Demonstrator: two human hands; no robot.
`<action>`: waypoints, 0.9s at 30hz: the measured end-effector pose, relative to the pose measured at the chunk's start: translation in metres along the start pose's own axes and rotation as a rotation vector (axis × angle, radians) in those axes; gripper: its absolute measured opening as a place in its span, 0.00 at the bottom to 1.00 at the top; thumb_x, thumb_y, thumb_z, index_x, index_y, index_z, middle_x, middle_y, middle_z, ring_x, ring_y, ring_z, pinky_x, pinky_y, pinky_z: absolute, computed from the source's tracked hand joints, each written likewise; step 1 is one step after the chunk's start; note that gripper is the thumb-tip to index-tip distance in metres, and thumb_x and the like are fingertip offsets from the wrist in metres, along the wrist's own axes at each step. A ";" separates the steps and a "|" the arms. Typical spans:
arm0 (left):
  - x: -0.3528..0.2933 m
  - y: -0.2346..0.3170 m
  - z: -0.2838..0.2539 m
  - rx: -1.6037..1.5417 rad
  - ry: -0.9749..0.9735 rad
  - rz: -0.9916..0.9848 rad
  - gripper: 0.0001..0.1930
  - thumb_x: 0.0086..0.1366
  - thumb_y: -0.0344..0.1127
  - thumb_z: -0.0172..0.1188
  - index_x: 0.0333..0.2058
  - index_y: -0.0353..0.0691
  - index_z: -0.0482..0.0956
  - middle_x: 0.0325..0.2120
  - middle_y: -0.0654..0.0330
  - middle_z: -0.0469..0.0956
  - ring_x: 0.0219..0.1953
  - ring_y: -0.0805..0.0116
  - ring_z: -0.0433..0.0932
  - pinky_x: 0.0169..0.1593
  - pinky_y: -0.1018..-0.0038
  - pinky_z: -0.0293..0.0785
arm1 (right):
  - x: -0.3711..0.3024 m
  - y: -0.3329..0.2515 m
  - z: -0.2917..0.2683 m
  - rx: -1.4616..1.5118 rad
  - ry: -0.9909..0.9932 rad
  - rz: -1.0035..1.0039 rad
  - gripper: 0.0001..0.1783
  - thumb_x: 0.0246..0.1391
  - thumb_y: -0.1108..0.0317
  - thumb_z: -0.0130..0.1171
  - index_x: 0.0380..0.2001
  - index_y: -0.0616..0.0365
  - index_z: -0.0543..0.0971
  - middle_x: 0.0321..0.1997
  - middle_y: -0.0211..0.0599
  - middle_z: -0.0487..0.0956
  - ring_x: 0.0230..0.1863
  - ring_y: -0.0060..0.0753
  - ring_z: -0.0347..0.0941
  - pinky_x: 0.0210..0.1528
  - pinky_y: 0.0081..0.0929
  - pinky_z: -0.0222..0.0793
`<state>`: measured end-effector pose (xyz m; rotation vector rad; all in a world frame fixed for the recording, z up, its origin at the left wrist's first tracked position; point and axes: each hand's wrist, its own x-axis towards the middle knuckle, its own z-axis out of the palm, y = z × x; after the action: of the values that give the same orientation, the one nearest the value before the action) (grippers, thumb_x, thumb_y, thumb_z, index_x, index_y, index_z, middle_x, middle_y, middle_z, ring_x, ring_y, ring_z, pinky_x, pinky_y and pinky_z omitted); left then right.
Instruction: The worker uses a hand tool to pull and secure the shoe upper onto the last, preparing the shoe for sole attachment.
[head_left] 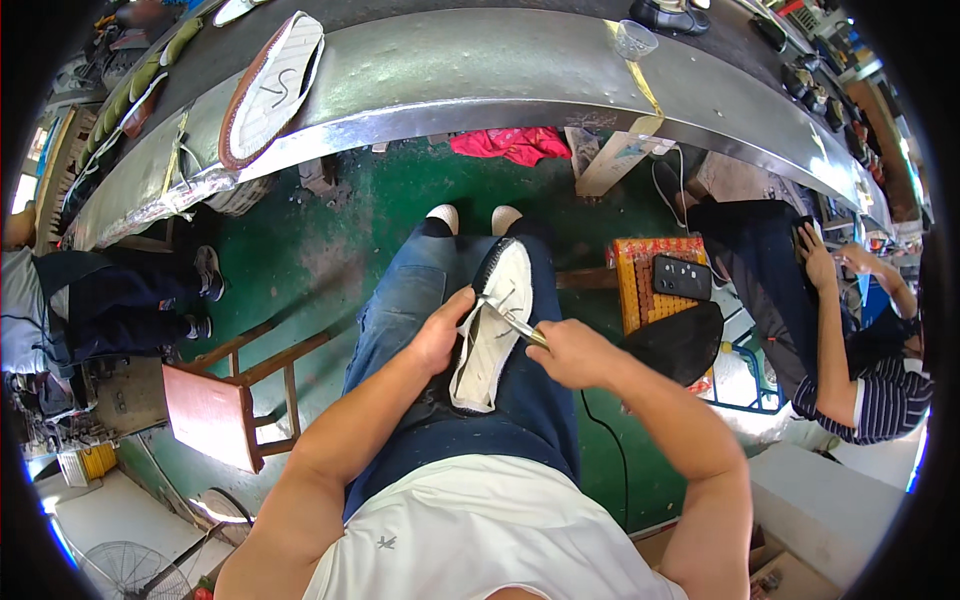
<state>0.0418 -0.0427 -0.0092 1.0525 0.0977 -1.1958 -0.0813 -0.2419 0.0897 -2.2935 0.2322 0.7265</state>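
On my lap lies a shoe (488,358), its pale underside facing up and a dark edge running round it. My left hand (440,330) is closed on its left edge, thumb near the middle of the shoe. My right hand (570,354) comes in from the right, its fingers wrapped round a slim metal hand tool (518,326) with a yellowish handle. The tool's metal end reaches across the shoe toward my left thumb. Whether it is a knife or pincers, I cannot make out.
A metal-edged bench (440,75) curves ahead, bearing another upturned shoe (275,95) and a clear plastic cup (635,41). To my left lies a wooden stool (212,415). At right a phone (682,278) rests on a beaded seat (640,290). Other people sit or stand on both sides.
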 end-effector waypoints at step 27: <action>0.001 0.018 0.054 0.909 0.279 0.003 0.39 0.60 0.51 0.68 0.63 0.34 0.69 0.53 0.44 0.79 0.55 0.54 0.79 0.59 0.66 0.73 | -0.010 0.025 0.004 0.304 0.216 0.013 0.25 0.72 0.51 0.45 0.38 0.66 0.75 0.31 0.55 0.81 0.37 0.55 0.81 0.41 0.46 0.74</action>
<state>0.0323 -0.0818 0.0314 2.0082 -0.2584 -1.0880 -0.1003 -0.2576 0.0784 -2.0771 0.4271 0.4156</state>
